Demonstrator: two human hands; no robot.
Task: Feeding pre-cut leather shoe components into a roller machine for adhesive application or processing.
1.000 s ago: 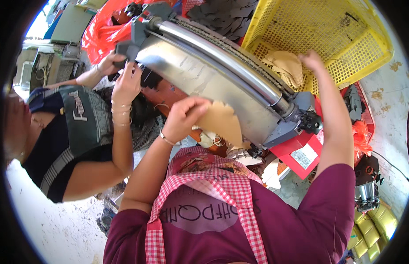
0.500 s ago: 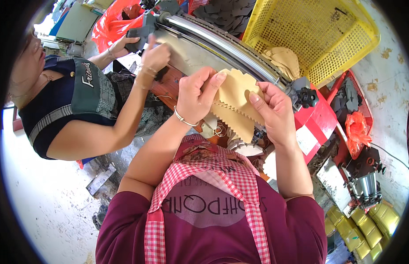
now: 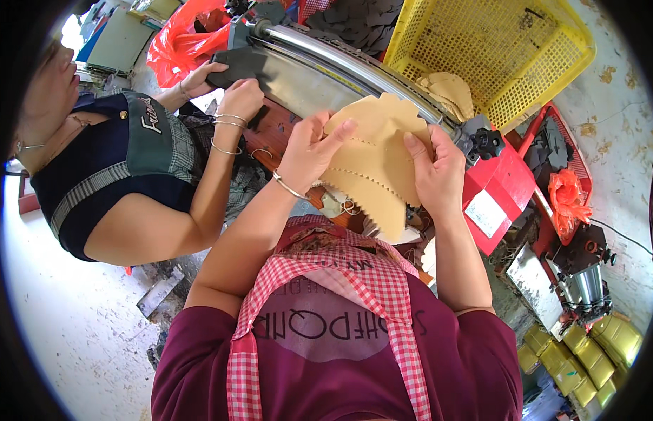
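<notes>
In front of my chest I hold a tan leather-like cut piece [image 3: 372, 158] with zigzag and scalloped edges and rows of small holes. It is spread out flat, its long tongue hanging toward my apron. My left hand [image 3: 311, 151] pinches its left edge between thumb and fingers. Gripping the right edge, my right hand [image 3: 437, 165] has its thumb on the front face. Just beyond the piece lies a roller machine with a long metal roller [image 3: 347, 63] and a metal plate [image 3: 291, 81]. The fingers behind the piece are hidden.
At left, a co-worker's hands [image 3: 246, 98] hold a dark grey piece [image 3: 235, 67] at the machine. A yellow basket [image 3: 495, 42] holds stacked tan pieces [image 3: 449, 95]. Red baskets [image 3: 572, 147] with dark pieces stand at right, beside a red bag [image 3: 569, 196]. Gold-coloured packs [image 3: 579, 358] lie lower right.
The tan piece has been opened out wider between my hands and shows more of its face. My hands have moved slightly apart. The co-worker's near hand has shifted, and the dark piece shows more.
</notes>
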